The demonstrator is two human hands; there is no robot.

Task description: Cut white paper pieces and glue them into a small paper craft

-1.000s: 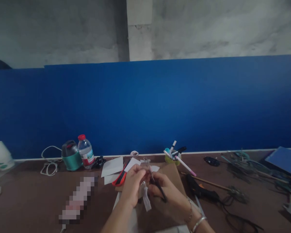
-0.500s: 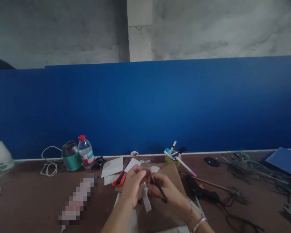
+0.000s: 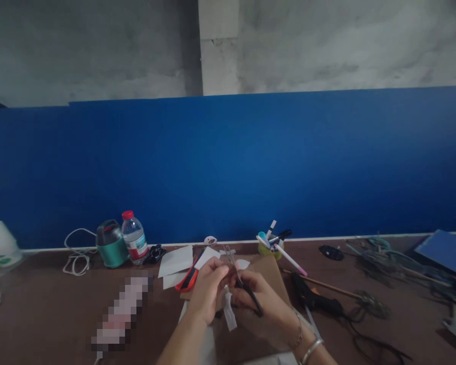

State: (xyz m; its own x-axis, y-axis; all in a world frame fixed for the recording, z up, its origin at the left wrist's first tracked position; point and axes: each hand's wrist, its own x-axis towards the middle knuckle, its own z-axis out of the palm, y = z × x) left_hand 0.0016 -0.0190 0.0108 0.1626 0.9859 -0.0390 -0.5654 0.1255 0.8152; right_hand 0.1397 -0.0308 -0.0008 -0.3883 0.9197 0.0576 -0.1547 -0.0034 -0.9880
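- Black-handled scissors (image 3: 238, 275), head view: located between the two hands, at the near centre of the scene, above the brown cardboard (image 3: 271, 274).
- Right hand (image 3: 255, 293): fingers closed around the handle end of the scissors; how far the loops are spread cannot be told.
- Left hand (image 3: 210, 288): fingers curled in toward the thumb, just beside the blades; whatever lies at the fingertips is hidden, so its hold cannot be told.
- White strip (image 3: 230, 315): trails below the meeting fingertips; which hand bears it is unclear.
- Handling, as judged: scissor work this close to the fingers seems best done in short strokes, with the left fingertips clear of the blade line and the piece taut.
- Orientation: scissor tips point far and slightly left, handle near and right; the long axis runs obliquely between. The strip's long axis runs far to near, its free end nearest and slightly right.
- Surroundings: white papers (image 3: 177, 261) to the left; black glue gun (image 3: 316, 298) to the right, apart from the hands.
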